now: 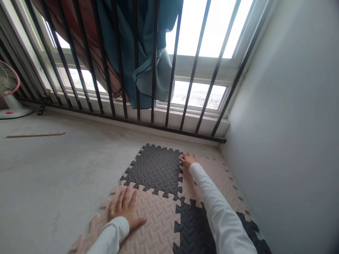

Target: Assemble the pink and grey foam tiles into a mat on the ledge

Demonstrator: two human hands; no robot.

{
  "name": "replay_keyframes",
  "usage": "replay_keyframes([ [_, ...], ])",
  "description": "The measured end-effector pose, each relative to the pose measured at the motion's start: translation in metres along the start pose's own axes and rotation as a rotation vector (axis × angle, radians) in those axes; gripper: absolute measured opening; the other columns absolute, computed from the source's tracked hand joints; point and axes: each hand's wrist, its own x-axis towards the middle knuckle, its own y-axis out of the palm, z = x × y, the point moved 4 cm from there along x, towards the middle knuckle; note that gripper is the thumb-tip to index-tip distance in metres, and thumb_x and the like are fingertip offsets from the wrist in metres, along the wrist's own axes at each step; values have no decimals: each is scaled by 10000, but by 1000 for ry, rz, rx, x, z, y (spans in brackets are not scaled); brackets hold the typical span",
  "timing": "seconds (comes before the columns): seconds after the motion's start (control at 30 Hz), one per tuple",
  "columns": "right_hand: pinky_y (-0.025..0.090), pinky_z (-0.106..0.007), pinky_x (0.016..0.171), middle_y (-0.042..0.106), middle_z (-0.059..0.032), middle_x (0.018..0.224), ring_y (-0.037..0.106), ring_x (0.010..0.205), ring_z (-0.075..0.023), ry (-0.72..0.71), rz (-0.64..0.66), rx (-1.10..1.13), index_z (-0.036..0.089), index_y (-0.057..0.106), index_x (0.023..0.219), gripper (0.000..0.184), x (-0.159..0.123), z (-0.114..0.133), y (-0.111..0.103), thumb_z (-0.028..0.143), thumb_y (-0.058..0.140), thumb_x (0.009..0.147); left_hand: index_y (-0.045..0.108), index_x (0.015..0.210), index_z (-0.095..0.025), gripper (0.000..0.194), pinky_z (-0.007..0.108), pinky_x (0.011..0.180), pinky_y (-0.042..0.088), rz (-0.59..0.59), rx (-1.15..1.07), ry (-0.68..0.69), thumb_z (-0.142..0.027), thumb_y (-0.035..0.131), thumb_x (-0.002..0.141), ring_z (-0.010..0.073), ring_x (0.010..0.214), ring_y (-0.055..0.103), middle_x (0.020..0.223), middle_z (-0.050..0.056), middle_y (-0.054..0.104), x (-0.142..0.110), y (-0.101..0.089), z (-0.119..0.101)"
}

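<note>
Pale grey concrete floor spreads beneath the work, and on it lies a patch of interlocking, diamond-textured foam tiles. Nearest is a beige-pink foam tile, with a black foam tile to its right, toothed edges meshed. On the pink one the left hand, in a white sleeve, rests palm down, its grip spread, thumb out to the side. Beyond, a dark grey foam tile meets the pink one's far edge, and a second beige-pink foam tile sits to its right. Across the seam between these two lies the right hand, its arm stretched forward, its grip loosely parted, fingers slightly bent. A smooth white wall rises on the right. Further off to the left lies a thin brown strip; past it stand a white-and-pink electric fan and a black metal railing. Behind the bars hang teal cloth and reddish-brown cloth, before bright white-framed windows.
</note>
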Motion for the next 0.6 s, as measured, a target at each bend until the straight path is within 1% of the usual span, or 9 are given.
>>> replay_keyframes([
  [0.07,64,-531,999,370,-54,1323,156,1273,-225,13,1,11,221,422,1193,535,-9,0,4,517,198,807,237,1295,-289,883,474,1018,-36,10,6,4,-601,483,506,236,1305,6,1429,7,80,1,1,0],
  [0.17,92,-568,970,313,-30,1359,154,1271,-242,60,-10,25,252,391,1211,512,-18,2,4,508,197,811,203,1305,-288,900,469,1019,-32,70,27,0,-630,455,512,231,1305,-12,1432,11,48,4,3,1],
  [0.2,96,-568,967,338,-33,1345,170,1264,-248,61,-11,12,251,413,1194,497,-20,5,1,494,204,814,192,1308,-287,906,465,1020,-33,88,33,-5,-638,447,512,228,1305,-18,1433,12,38,5,4,2],
  [0.27,66,-543,981,464,-57,1250,249,1231,-249,43,-16,-34,229,509,1104,457,-25,13,-8,456,234,818,191,1309,-288,912,465,1020,-42,100,39,-9,-646,442,508,230,1304,-31,1435,9,31,7,7,3],
  [0.37,33,-481,1011,612,-95,1022,450,1072,-226,-18,-11,-110,191,619,918,408,-43,33,-17,387,277,812,215,1304,-289,910,475,1016,-55,66,20,0,-639,457,499,242,1303,-42,1435,4,42,10,13,3],
  [0.4,52,-479,1012,627,-105,976,495,1010,-225,-46,18,-141,184,631,880,389,-53,39,-16,368,298,802,222,1303,-289,910,480,1014,-57,55,8,4,-636,461,496,244,1302,-46,1435,3,44,11,15,3],
  [0.47,94,-499,1000,636,-118,939,525,954,-238,-94,99,-204,179,638,854,306,-74,48,-7,321,385,758,223,1303,-290,919,492,1010,-57,51,-18,6,-639,464,488,248,1301,-57,1436,4,36,13,18,3],
  [0.53,99,-510,997,633,-115,943,520,959,-245,-118,131,-233,182,636,853,246,-95,51,3,248,449,707,223,1304,-288,929,501,1007,-54,63,-35,3,-645,464,481,250,1300,-63,1436,9,27,13,20,4],
  [0.6,91,-531,992,610,-105,1012,480,1028,-248,-124,115,-213,197,618,902,269,-108,50,9,195,452,690,228,1305,-279,921,491,1010,-62,49,-43,12,-648,453,492,247,1302,-54,1437,18,32,11,17,3],
])
